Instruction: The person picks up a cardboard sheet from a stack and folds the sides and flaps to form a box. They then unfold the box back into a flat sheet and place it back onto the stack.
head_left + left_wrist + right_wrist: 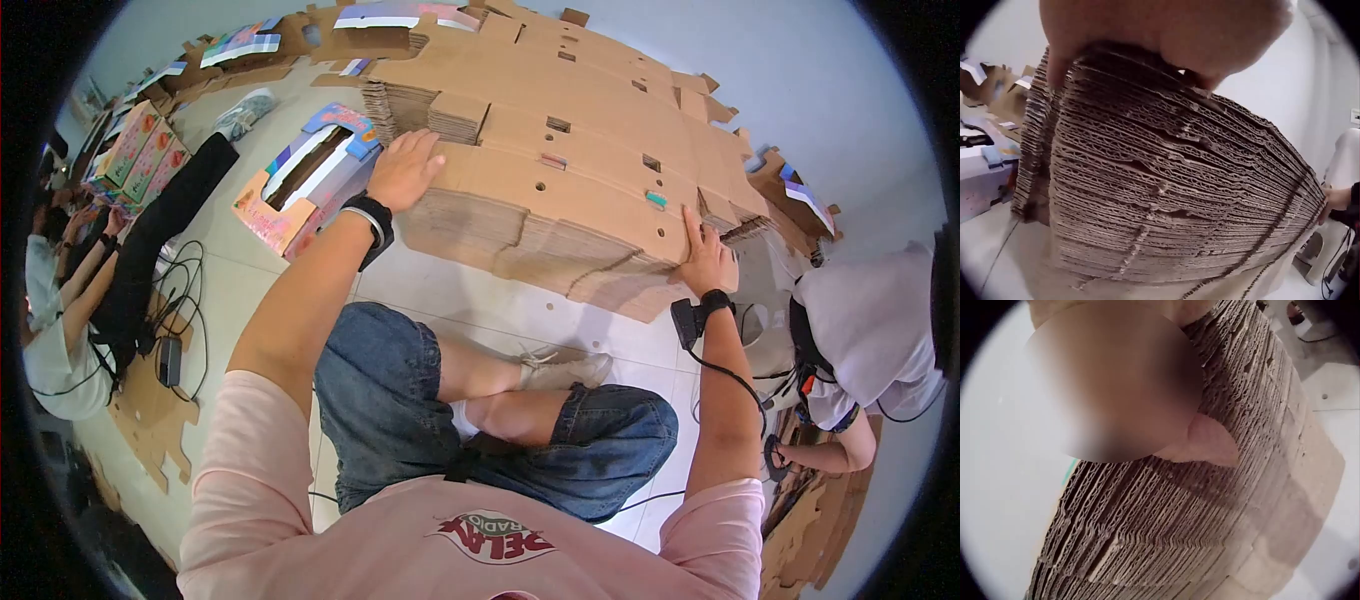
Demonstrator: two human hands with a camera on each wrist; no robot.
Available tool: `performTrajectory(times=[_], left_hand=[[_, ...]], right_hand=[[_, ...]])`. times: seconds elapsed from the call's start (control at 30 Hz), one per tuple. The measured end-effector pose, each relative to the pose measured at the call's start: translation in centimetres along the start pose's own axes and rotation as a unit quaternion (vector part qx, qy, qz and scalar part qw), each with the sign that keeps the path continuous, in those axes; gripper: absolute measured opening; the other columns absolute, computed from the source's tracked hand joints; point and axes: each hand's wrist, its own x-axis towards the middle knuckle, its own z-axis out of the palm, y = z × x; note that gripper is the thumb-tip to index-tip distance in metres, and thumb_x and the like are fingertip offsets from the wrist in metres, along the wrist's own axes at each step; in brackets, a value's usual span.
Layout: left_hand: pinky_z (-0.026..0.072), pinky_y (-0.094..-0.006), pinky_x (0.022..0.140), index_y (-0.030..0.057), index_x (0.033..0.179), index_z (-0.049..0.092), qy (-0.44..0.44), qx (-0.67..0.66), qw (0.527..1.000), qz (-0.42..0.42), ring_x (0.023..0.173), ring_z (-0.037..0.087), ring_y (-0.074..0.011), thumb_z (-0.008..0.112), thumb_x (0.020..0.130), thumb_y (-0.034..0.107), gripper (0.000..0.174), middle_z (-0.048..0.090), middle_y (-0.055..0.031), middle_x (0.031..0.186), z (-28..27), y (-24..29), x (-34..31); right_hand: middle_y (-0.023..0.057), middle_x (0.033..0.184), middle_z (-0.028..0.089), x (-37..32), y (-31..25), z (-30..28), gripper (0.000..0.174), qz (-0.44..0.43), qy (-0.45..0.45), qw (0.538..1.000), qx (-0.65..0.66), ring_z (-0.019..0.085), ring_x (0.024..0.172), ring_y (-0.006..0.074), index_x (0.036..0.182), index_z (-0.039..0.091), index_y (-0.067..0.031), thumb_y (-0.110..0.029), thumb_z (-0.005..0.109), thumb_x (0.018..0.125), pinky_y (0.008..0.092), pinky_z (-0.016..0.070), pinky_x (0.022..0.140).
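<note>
A stack of flattened corrugated cardboard boxes [600, 185] stands on the tiled floor [440, 290], directly before a seated person. It lies under both hands, its cut edges facing the person. Its top sheet has slots and round holes.

To the left stand several pink-and-green cartons [145, 155], piled together; their lettering is too small to read. Nearer, just beside the stack's left end, a printed carton [272, 222] in pink, blue and white has a long opening in its top; its contents cannot be made out, and its print is illegible.

The pink T-shirt [400, 530] bears a red-and-white logo, upside down in the head view, reading "RADIO" with what appears to be "RELAX".

The left hand [405, 175] rests on the stack's near left corner, fingers extended and somewhat spread. The right hand [706, 264] rests at the near right corner, fingers extended over the top sheet, thumb against the cut edges.

A small teal patch [656, 199] shows on the top sheet near the right hand.
</note>
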Motion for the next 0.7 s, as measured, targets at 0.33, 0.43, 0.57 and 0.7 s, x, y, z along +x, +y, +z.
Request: performTrajectory(times=[0.33, 0.43, 0.57, 0.7], left_hand=[[0.0238, -0.0471, 0.114, -0.0011, 0.144, 0.035, -0.077, -0.093, 0.993, -0.009, 0.138, 0.025, -0.0416, 0.064, 0.073, 0.069, 0.104, 0.031, -0.0243, 0.148, -1.5, 0.7, -0.1], [0.0235, -0.0461, 0.114, -0.0014, 0.143, 0.036, -0.063, -0.081, 0.995, -0.009, 0.137, 0.027, -0.0408, 0.065, 0.074, 0.067, 0.101, 0.034, -0.0247, 0.146, -1.1, 0.3, 0.0], [0.0231, -0.0449, 0.114, -0.0015, 0.142, 0.037, -0.057, -0.088, 0.994, -0.010, 0.136, 0.030, -0.0391, 0.065, 0.076, 0.064, 0.097, 0.036, -0.0253, 0.144, -1.1, 0.6, -0.1], [0.0226, -0.0453, 0.115, -0.0017, 0.144, 0.035, -0.070, -0.100, 0.992, -0.019, 0.138, 0.025, -0.0403, 0.066, 0.073, 0.067, 0.103, 0.031, -0.0233, 0.149, -1.0, 0.2, 0.2]], right_hand=[[0.0177, 0.154, 0.030, -0.8, -0.4, -1.3, 0.135, 0.012, -0.079, 0.995, 0.057, 0.019, 0.145, 0.0410, 0.153, 0.016, -0.0403, -0.015, 0.089, 0.042, 0.0556, 0.0154, 0.114], [0.0195, 0.155, 0.027, 0.0, 0.3, -1.6, 0.127, 0.014, -0.099, 0.981, 0.167, 0.017, 0.145, 0.0422, 0.153, 0.022, -0.0338, -0.022, 0.088, 0.046, 0.0549, 0.0142, 0.115], [0.0214, 0.154, 0.028, 0.6, -3.8, -4.0, 0.103, -0.017, 0.020, 0.948, 0.317, 0.017, 0.145, 0.0415, 0.149, 0.037, -0.0183, -0.034, 0.083, 0.058, 0.0529, 0.0154, 0.116], [0.0215, 0.154, 0.030, 3.1, -11.8, -4.8, 0.084, -0.085, 0.106, 0.958, 0.252, 0.020, 0.145, 0.0395, 0.145, 0.043, -0.0135, -0.035, 0.077, 0.072, 0.0500, 0.0164, 0.117]])
